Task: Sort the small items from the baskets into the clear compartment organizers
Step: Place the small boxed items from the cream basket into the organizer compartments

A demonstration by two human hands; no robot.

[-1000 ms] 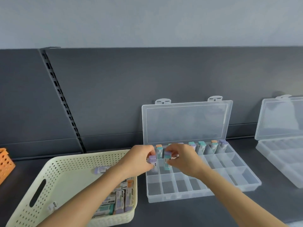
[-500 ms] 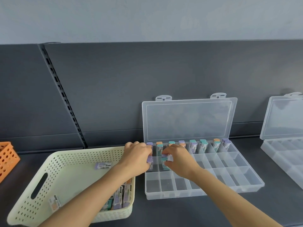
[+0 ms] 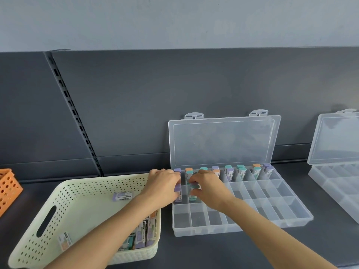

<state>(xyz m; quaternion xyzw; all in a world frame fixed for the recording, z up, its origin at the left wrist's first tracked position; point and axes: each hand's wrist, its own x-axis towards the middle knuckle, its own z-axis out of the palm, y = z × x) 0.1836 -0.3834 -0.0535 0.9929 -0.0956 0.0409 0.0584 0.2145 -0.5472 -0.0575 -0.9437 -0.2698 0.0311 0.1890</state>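
A clear compartment organizer (image 3: 272, 220) lies open on the dark shelf, its lid leaning on the back panel. Its back row holds several upright erasers (image 3: 229, 172) with purple, teal and orange ends. My left hand (image 3: 165, 188) pinches a purple eraser (image 3: 177, 194) standing in the leftmost compartment of the second row. My right hand (image 3: 208, 188) pinches a teal eraser (image 3: 193, 192) in the compartment beside it. A cream perforated basket (image 3: 58, 200) on the left holds more erasers (image 3: 143, 233) in its near right corner and one loose purple eraser (image 3: 122, 196).
A second clear organizer (image 3: 338, 177) stands open at the right edge. An orange perforated basket (image 3: 7, 189) sits at the far left. A slotted upright (image 3: 75, 115) runs down the dark back panel.
Both hands have lowered their erasers from above the back row into the second-row compartments. The view has shifted slightly, so the organizer sits further right.
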